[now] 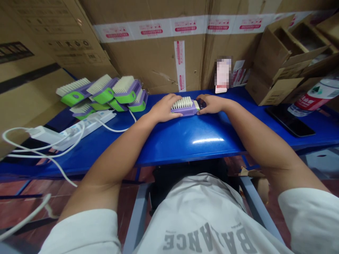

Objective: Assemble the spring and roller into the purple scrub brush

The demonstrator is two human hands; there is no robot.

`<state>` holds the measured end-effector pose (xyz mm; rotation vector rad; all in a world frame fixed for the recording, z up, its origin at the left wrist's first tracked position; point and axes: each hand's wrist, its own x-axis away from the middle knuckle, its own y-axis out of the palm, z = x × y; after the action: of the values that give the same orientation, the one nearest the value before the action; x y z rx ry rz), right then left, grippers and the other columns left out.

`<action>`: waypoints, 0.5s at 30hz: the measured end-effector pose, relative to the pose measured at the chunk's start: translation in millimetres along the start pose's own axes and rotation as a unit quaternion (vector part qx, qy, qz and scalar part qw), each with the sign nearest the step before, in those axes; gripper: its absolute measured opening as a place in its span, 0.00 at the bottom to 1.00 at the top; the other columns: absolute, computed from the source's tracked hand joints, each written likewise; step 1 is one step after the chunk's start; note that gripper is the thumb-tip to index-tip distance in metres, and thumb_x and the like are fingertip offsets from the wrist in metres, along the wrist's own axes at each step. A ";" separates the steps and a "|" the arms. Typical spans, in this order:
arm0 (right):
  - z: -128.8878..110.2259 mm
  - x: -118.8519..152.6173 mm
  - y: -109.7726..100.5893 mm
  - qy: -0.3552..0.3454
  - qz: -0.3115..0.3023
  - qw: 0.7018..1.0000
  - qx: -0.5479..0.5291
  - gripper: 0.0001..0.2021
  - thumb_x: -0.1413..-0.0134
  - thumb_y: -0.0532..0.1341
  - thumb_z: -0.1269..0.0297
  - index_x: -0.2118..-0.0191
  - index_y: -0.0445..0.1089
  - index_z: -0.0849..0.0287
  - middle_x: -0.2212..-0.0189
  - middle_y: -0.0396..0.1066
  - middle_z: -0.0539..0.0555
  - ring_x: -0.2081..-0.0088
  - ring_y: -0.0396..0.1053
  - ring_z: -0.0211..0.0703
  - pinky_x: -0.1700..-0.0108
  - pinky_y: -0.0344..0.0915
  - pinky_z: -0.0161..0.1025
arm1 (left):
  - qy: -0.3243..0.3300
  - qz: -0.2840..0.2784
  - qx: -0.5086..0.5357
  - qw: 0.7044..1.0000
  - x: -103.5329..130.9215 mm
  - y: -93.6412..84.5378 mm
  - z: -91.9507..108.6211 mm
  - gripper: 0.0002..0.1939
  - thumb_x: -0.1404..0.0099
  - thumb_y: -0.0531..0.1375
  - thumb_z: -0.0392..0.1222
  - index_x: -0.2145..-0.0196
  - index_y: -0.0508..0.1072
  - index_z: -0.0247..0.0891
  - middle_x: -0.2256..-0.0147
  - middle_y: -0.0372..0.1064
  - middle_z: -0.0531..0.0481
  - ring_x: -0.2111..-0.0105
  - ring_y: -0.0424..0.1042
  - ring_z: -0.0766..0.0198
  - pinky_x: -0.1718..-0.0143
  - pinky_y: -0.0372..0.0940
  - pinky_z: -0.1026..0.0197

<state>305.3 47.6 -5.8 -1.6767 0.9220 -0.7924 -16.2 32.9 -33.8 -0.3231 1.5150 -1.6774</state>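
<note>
Blue table (201,141) against cardboard boxes (159,60)

The person wears a short-sleeved white cotton T-shirt (201,211). Grey block capitals across the chest read "BALANCE", seen upside down from the head camera. The sleeves end above the elbows; both forearms are bare. The left hand (162,107) and right hand (213,103) carry no gloves. Rings or a watch, if any, cannot be made out.
</note>
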 end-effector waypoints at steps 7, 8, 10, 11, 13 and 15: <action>-1.2 0.7 -0.4 0.005 0.001 1.000 -0.006 0.48 0.40 0.82 0.51 0.21 0.68 0.62 0.31 0.80 0.70 0.35 0.81 0.68 0.29 0.76 0.57 | -0.004 -0.001 -0.003 1.000 0.4 -0.7 1.3 0.44 0.30 0.76 0.54 0.22 0.71 0.42 0.25 0.70 0.33 0.24 0.71 0.35 0.20 0.66 0.34; -1.3 0.9 -0.5 0.005 0.001 1.000 -0.004 0.47 0.39 0.82 0.51 0.21 0.68 0.61 0.31 0.80 0.69 0.35 0.82 0.68 0.29 0.76 0.57 | -0.003 -0.001 -0.002 1.000 0.3 -0.6 1.4 0.44 0.29 0.76 0.54 0.22 0.70 0.41 0.25 0.70 0.32 0.24 0.71 0.35 0.20 0.66 0.33; -1.2 0.8 -0.4 0.003 0.002 1.000 0.000 0.47 0.39 0.82 0.51 0.21 0.68 0.60 0.32 0.80 0.68 0.35 0.81 0.67 0.29 0.76 0.57 | -0.001 0.000 -0.003 1.000 0.3 -0.5 1.6 0.44 0.29 0.76 0.54 0.22 0.70 0.40 0.25 0.70 0.31 0.24 0.71 0.35 0.20 0.66 0.33; -0.9 0.7 -0.3 0.002 0.003 1.000 0.001 0.47 0.39 0.81 0.51 0.21 0.68 0.60 0.32 0.80 0.68 0.35 0.81 0.67 0.29 0.76 0.57 | -0.001 0.000 -0.004 1.000 0.3 -0.5 1.8 0.44 0.29 0.76 0.54 0.22 0.70 0.40 0.25 0.70 0.31 0.24 0.71 0.35 0.20 0.67 0.33; -0.2 0.2 0.0 0.002 0.004 1.000 0.000 0.48 0.39 0.82 0.51 0.21 0.68 0.61 0.32 0.80 0.69 0.35 0.81 0.67 0.29 0.76 0.57 | -0.001 0.001 -0.004 1.000 0.2 -0.6 2.1 0.44 0.29 0.77 0.53 0.22 0.71 0.40 0.25 0.71 0.31 0.24 0.72 0.34 0.20 0.67 0.33; 0.5 -0.2 0.2 0.003 0.004 1.000 -0.003 0.48 0.41 0.82 0.50 0.21 0.68 0.61 0.31 0.80 0.69 0.35 0.81 0.69 0.29 0.76 0.58 | -0.003 0.000 -0.005 1.000 0.3 -1.0 2.3 0.44 0.29 0.77 0.53 0.22 0.71 0.41 0.25 0.71 0.32 0.24 0.72 0.34 0.20 0.67 0.32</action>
<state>305.5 47.9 -6.2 -1.6760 0.9355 -0.7890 -15.2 31.0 -32.4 -0.3324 1.5191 -1.6678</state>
